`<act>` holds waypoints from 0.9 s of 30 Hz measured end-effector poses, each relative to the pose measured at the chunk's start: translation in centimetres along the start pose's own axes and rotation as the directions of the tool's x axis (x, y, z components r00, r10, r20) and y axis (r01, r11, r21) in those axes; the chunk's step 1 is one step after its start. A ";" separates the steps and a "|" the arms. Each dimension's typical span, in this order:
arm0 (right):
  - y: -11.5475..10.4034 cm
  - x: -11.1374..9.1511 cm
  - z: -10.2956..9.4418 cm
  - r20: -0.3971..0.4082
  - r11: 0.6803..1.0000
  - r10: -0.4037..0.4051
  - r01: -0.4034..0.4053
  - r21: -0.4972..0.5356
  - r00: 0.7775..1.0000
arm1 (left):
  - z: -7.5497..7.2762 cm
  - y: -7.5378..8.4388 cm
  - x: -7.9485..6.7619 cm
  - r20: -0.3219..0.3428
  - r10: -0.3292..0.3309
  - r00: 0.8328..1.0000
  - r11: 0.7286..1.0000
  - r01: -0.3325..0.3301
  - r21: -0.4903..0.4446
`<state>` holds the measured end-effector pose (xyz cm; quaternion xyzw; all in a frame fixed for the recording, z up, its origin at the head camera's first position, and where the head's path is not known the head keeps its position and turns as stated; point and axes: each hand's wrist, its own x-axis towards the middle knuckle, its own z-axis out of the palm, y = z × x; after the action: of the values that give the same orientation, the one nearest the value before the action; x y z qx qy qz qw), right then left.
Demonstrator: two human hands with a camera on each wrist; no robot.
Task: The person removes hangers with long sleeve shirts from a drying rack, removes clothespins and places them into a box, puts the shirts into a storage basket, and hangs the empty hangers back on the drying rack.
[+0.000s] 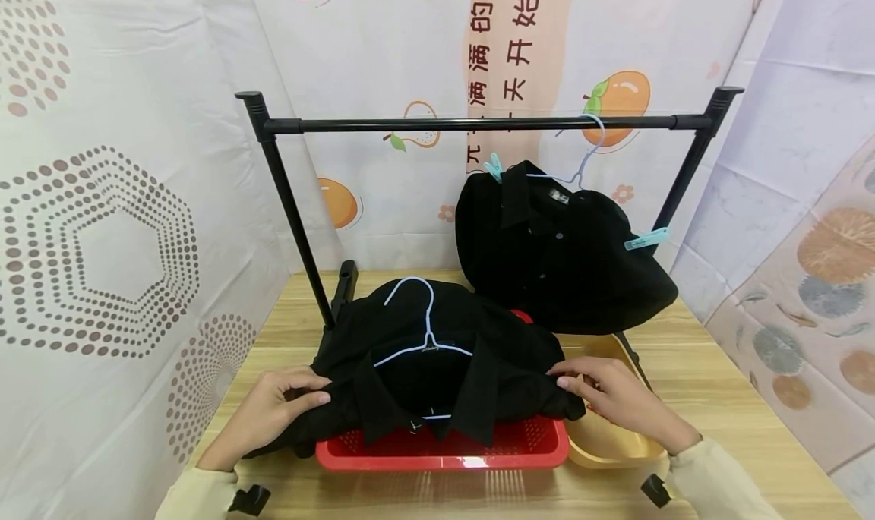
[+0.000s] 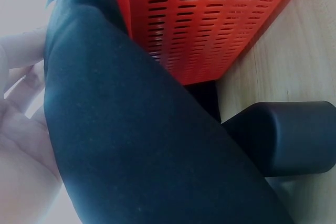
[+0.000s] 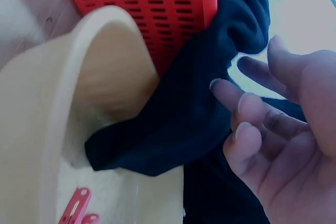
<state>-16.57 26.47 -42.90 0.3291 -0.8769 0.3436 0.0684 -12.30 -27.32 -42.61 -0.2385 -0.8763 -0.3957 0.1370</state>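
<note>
1. Head view: draped over a red basket [image 1: 444, 459], a black collared shirt [image 1: 509, 353] with a pale-blue hanger [image 1: 428, 330] inside, hook upright above the collar, below and apart from the black rail [image 1: 437, 124]. At one side, left grip [image 1: 276, 410] with thumb and fingertips at the cloth; pinching or only touching, cannot tell. At the other, right grip [image 1: 608, 395] with fingertips at the cloth.
2. Head view, risks: if lifted by cloth alone, could slip off the hanger through the wide collar. If swung rightward, might knock the second black shirt [image 1: 560, 262] and jar loose a turquoise clothespin [image 1: 645, 239].
3. Head view, room: widest bare stretch of rail between the left upright [image 1: 294, 209] and the hung shirt.
4. Left wrist view: sleeve [image 2: 131, 119] hanging past the basket's slotted wall, near a black rack foot [image 2: 294, 137]; may snag there if pulled sideways. Bare tabletop [image 2: 294, 72] beyond.
5. Right wrist view: fingers loosely bent, thumb apart, no cloth visible between. Cloth end drooping over or into a yellow basin [image 3: 26, 108], depth unclear; could drag on the rim or disturb a red clothespin [image 3: 76, 208] inside. Little room between basin and basket.
</note>
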 end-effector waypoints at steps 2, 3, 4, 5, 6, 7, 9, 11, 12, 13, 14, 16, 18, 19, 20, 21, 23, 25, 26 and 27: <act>-0.2 0.2 0.3 -0.004 1.000 -0.026 0.026 -0.010 1.000 | 0.0 0.0 0.0 0.000 0.005 1.000 1.000 -0.005 0.000; -0.3 0.4 0.4 -0.010 0.999 -0.039 0.039 -0.018 0.999 | 0.0 0.0 0.0 0.000 0.008 1.000 1.000 -0.008 -0.002; -0.3 0.5 0.5 -0.012 0.998 -0.055 0.055 -0.029 0.998 | -0.1 0.0 0.0 0.000 0.011 1.000 1.000 -0.011 -0.002; -0.3 0.5 0.6 -0.016 0.996 -0.075 0.074 -0.041 0.997 | -0.1 0.0 0.0 0.000 0.014 1.000 1.000 -0.014 -0.002; -0.3 0.6 0.7 -0.016 0.995 -0.094 0.093 -0.047 0.995 | -0.1 0.0 0.0 0.000 0.017 1.000 1.000 -0.017 0.000; -0.4 0.7 0.7 -0.016 0.992 -0.116 0.115 -0.053 0.993 | -0.1 0.0 0.0 0.000 0.021 1.000 1.000 -0.021 -0.001; -0.4 0.8 0.8 -0.016 0.988 -0.149 0.148 -0.053 0.989 | -0.1 0.0 0.0 0.003 0.025 1.000 1.000 -0.025 0.000; -0.5 0.9 0.9 -0.014 0.982 -0.183 0.182 -0.055 0.983 | -0.2 0.0 -0.1 0.007 0.025 1.000 1.000 -0.025 0.000; -0.5 0.9 1.0 -0.015 0.979 -0.200 0.199 -0.054 0.980 | -0.2 0.0 -0.2 0.009 0.021 1.000 1.000 -0.021 0.004; -0.5 1.0 1.0 -0.018 0.974 -0.219 0.218 -0.058 0.975 | -0.2 0.0 -0.2 0.014 0.013 1.000 1.000 -0.014 0.004; -0.5 1.0 1.1 -0.023 0.969 -0.241 0.239 -0.061 0.970 | -0.3 -0.1 -0.2 0.021 0.006 1.000 1.000 -0.006 0.006; -0.4 1.0 1.2 -0.035 0.958 -0.280 0.277 -0.071 0.959 | -0.4 -0.2 -0.3 0.039 -0.011 0.999 1.000 0.011 0.015; -0.3 1.0 1.3 -0.050 0.950 -0.304 0.300 -0.087 0.951 | -0.7 -0.3 -0.4 0.060 -0.032 0.998 0.999 0.030 0.031; -0.3 1.0 1.3 -0.056 0.948 -0.311 0.305 -0.094 0.949 | -0.7 -0.3 -0.4 0.070 -0.038 0.997 0.999 0.036 0.038; -0.2 1.0 1.3 -0.062 0.946 -0.314 0.307 -0.102 0.947 | -0.8 -0.4 -0.4 0.076 -0.039 0.996 0.998 0.035 0.049; -0.1 1.0 1.3 -0.067 0.944 -0.319 0.311 -0.111 0.945 | -0.9 -0.4 -0.4 0.080 -0.036 0.996 0.998 0.032 0.058; 0.0 1.0 1.3 -0.070 0.943 -0.319 0.310 -0.119 0.945 | -0.9 -0.4 -0.3 0.079 -0.018 0.997 0.998 0.012 0.069; 0.0 1.0 1.3 -0.072 0.941 -0.324 0.314 -0.123 0.943 | -0.9 -0.4 -0.3 0.069 0.018 0.997 0.997 -0.023 0.080; 0.0 1.1 1.3 -0.074 0.940 -0.327 0.317 -0.124 0.942 | -0.9 -0.3 -0.2 0.063 0.039 0.997 0.996 -0.044 0.082; 0.0 1.1 1.3 -0.076 0.940 -0.328 0.318 -0.122 0.942 | -1.0 -0.3 -0.1 0.058 0.058 0.997 0.995 -0.063 0.084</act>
<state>-17.27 25.04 -43.46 0.4476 -0.8240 0.2951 0.1833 -12.30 -28.26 -42.23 -0.2695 -0.8882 -0.3468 0.1347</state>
